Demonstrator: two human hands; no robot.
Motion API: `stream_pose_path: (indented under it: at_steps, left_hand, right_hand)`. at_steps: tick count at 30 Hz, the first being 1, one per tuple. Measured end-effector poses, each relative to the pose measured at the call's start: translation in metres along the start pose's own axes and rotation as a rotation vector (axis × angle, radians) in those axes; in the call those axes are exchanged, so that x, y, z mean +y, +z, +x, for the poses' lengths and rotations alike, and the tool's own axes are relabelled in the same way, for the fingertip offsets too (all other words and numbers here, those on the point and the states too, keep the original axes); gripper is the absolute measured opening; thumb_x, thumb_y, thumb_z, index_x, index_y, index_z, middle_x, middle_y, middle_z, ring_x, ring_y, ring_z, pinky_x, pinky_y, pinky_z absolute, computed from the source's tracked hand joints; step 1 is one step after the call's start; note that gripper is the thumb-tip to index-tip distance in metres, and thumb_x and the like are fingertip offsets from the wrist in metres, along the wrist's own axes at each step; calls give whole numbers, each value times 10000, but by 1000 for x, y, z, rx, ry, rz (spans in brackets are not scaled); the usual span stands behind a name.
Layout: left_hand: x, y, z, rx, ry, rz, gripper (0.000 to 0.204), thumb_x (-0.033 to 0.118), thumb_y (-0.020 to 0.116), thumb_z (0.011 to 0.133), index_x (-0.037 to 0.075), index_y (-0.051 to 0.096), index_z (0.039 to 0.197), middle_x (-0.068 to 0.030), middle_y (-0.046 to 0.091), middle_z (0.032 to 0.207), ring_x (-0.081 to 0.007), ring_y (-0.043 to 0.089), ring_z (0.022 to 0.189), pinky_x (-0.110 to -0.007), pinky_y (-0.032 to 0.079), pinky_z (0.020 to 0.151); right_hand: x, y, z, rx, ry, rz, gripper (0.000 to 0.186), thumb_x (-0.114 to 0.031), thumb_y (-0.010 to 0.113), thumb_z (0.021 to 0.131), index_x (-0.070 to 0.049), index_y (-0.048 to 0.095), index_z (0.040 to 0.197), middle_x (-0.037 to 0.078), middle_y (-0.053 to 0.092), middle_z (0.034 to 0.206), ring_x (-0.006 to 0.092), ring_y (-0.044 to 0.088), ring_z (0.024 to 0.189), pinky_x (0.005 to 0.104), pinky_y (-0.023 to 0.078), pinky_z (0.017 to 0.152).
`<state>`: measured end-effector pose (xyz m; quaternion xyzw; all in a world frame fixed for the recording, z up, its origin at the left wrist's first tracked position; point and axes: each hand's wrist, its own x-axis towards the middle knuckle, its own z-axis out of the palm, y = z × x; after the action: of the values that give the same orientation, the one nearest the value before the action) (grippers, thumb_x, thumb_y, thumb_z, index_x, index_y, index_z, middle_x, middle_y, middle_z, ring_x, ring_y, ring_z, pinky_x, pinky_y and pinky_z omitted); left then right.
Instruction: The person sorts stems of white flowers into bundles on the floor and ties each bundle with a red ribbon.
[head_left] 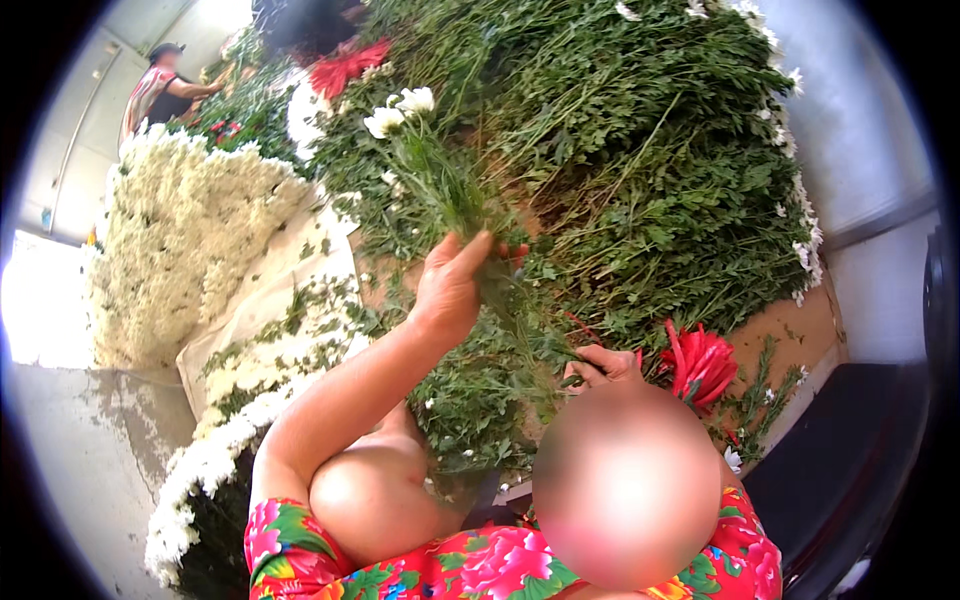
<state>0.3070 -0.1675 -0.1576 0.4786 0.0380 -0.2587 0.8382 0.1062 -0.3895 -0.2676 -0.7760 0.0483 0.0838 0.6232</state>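
My left hand [450, 285] grips a small bunch of green stems with white blooms [420, 150] at the top, held upright over the work surface near the middle of the view. Lower and to the right, my right hand [602, 365] has its fingers closed on the lower stems of that bunch, partly hidden by a blurred patch. Just right of that hand lies a bundle of red strips [700, 365]. Loose leafy cuttings [460, 400] lie beneath both hands.
A large heap of leafy stems [640, 130] fills the upper right. Massed cream flowers [190, 250] stand at left, white blooms [200, 480] at lower left. Another red bundle [345, 70] lies farther back. A person [160, 95] works at upper left. A dark seat [830, 450] is at right.
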Motion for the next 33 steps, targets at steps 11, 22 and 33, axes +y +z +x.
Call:
stream_pose_path:
  at_steps: [11, 22, 33]
  left_hand:
    - [181, -160, -18, 78, 494, -146, 257, 221, 458, 1109, -10, 564, 1077, -145, 686, 988, -346, 691, 930, -512, 573, 970]
    - [169, -187, -3, 156, 438, -617, 349, 236, 368, 1124, -89, 485, 1083, -331, 597, 1140, -465, 602, 1089, -570, 552, 996]
    - [80, -307, 47, 111, 28, -593, 402, 16, 426, 1035, -178, 465, 1384, -338, 492, 1470, -453, 498, 1366, -552, 425, 1190]
  right_hand:
    - [91, -96, -118, -11, 244, -593, 354, -279, 779, 859, -67, 724, 1137, 170, 746, 917, 350, 734, 827, 421, 574, 755]
    - [40, -124, -91, 590, 131, -670, 363, -199, 691, 956, 16, 644, 1244, 197, 691, 1130, 337, 684, 993, 422, 536, 894]
    - [77, -166, -137, 730, 204, -1050, 395, -217, 739, 893, -25, 646, 1226, 177, 645, 1207, 379, 618, 1128, 450, 494, 978]
